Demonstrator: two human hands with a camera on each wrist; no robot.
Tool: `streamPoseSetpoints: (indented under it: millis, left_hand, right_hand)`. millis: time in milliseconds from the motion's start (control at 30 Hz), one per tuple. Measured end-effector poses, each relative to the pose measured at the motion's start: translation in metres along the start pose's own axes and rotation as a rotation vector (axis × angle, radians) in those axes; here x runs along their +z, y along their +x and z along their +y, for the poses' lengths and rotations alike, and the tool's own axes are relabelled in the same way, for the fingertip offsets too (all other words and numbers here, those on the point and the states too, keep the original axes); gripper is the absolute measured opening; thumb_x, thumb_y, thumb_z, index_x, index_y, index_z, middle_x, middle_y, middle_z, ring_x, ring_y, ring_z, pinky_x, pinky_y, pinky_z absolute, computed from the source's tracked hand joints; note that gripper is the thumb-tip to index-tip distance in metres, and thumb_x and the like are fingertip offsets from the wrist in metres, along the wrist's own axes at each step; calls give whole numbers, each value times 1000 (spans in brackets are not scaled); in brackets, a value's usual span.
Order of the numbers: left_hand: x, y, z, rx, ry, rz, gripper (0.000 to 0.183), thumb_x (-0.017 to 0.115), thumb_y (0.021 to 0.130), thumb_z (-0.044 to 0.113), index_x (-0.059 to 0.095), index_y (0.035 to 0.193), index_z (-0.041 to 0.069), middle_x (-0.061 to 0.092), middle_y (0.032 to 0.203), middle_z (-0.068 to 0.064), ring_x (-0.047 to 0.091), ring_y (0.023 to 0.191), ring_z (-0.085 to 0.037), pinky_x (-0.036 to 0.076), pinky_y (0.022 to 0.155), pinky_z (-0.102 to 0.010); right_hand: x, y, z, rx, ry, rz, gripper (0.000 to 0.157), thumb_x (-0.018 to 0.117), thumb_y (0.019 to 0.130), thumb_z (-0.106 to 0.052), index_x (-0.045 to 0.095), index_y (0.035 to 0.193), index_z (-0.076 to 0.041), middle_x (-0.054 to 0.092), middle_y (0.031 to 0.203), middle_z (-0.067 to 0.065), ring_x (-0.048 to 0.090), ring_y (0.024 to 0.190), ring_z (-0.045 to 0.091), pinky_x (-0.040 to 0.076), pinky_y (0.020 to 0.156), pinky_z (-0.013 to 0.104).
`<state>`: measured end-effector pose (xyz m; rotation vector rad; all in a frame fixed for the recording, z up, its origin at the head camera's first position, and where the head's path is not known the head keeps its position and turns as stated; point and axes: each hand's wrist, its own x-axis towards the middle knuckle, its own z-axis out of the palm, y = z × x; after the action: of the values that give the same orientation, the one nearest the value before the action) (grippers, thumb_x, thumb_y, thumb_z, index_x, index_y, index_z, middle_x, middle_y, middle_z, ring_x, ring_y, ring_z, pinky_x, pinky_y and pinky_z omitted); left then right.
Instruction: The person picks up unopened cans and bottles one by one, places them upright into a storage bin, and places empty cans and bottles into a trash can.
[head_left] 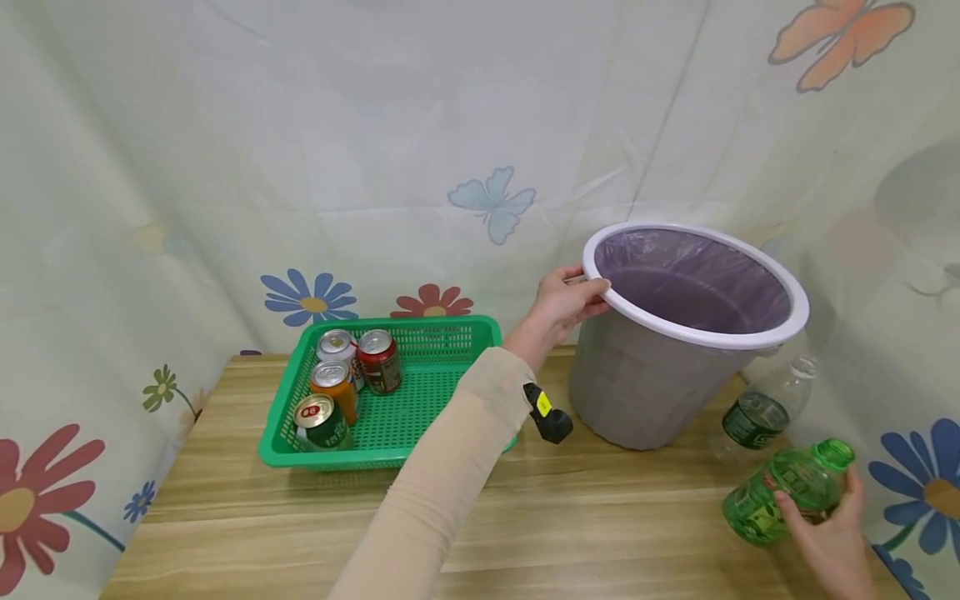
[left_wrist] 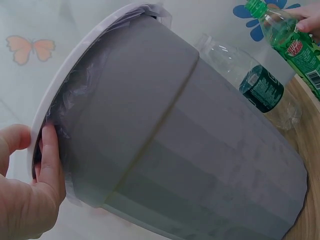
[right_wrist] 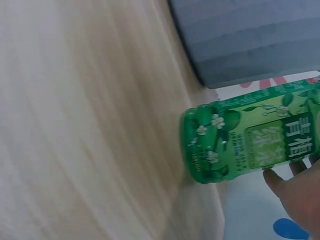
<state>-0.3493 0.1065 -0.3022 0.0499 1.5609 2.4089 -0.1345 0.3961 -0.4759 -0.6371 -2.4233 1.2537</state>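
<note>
My left hand (head_left: pixel 566 304) grips the white rim of a grey trash can (head_left: pixel 626 383). In the left wrist view, the thumb (left_wrist: pixel 15 137) lies outside the rim and the fingers (left_wrist: pixel 50 160) are tucked beneath it. A purple plastic bag (head_left: pixel 667 287) lines the can. To the right of it, my right hand (head_left: pixel 832 533) holds a green plastic bottle (head_left: pixel 787 496), which leans with its neck up and to the right. The bottle's printed green label (right_wrist: pixel 265 135) faces the right wrist camera. Some right-hand fingers are hidden behind the bottle.
A clear bottle with a dark green label (head_left: pixel 757 417) stands between the can and the right-hand wall. On the left of the wooden table (head_left: pixel 585 525), a green plastic basket (head_left: pixel 427 392) holds several drink cans (head_left: pixel 333 387). Patterned curtains (head_left: pixel 375 167) hang behind and beside the table.
</note>
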Motion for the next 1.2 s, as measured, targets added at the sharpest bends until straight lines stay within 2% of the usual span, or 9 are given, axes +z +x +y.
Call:
streamPoseSetpoints:
  millis: [267,433,633,700,800,867,967,1100,1200]
  left_hand:
    - [0,1,0,1,1,-2,46,65,80,-3,48,123,1,63,88,-7,62,67,-17,56,70,-31]
    - [-1,1,-1,-3,2,-2,47,65,80,-3,49,123,2,63,87,-7,62,67,-17,56,70,-31]
    - [-1,1,-1,3,6,5,47,66,80,-3,49,123,2,63,87,-7,62,66,-17,56,70,-32]
    - [-1,0,-1,2,8,5,47,66,80,-3,49,123,2,63,87,-7,62,66,-17,56,70,-32]
    - [-1,0,0,3,6,4,47,66,80,-3,49,123,2,64,87,-7,62,65,-17,56,69,-31]
    - [-1,0,-1,3,6,2,47,66,80,-3,49,123,2,64,87,-6,62,65,-16,56,69,-31]
    - [-1,0,-1,3,5,-1,47,65,80,-3,49,123,2,64,87,-6,62,65,-16,56,69,-31]
    - [-1,0,-1,3,5,-2,47,65,80,-3,49,123,1,64,86,-7,62,65,-17,56,69,-32]
    - [0,0,-1,2,3,-3,47,65,80,-3,49,123,1,64,86,-7,62,64,-17,56,69,-32]
  right_hand:
    - [8,1,8,32,30,-10,91,57,90,-22,-17,143,-28,5,146,19,31,122,19,28,87,10]
    - [12,1,16,-1,6,16,89,59,89,-21,-11,143,-27,11,143,18,31,115,3,23,94,9]
    - [13,5,18,37,35,-35,91,58,90,-25,-18,142,-28,5,146,21,17,132,34,15,111,50]
    - [13,5,19,46,32,-40,92,58,90,-27,-19,141,-29,7,146,17,21,131,29,15,110,52]
    - [14,6,21,-29,38,-26,88,61,88,-22,-8,142,-31,28,135,-2,36,116,3,27,104,21]
    - [15,6,23,-88,34,-17,84,63,87,-19,0,141,-33,31,119,-19,32,99,-14,28,88,6]
    - [14,5,23,-88,28,-25,83,62,88,-21,0,140,-35,24,109,-30,26,93,-19,27,89,9]
    - [14,7,22,-105,86,-31,75,62,87,-16,10,139,-33,34,106,-30,36,91,-19,33,91,11]
    - [14,10,20,-168,182,-40,70,64,85,-5,22,134,-31,49,97,-26,49,86,-15,36,73,1]
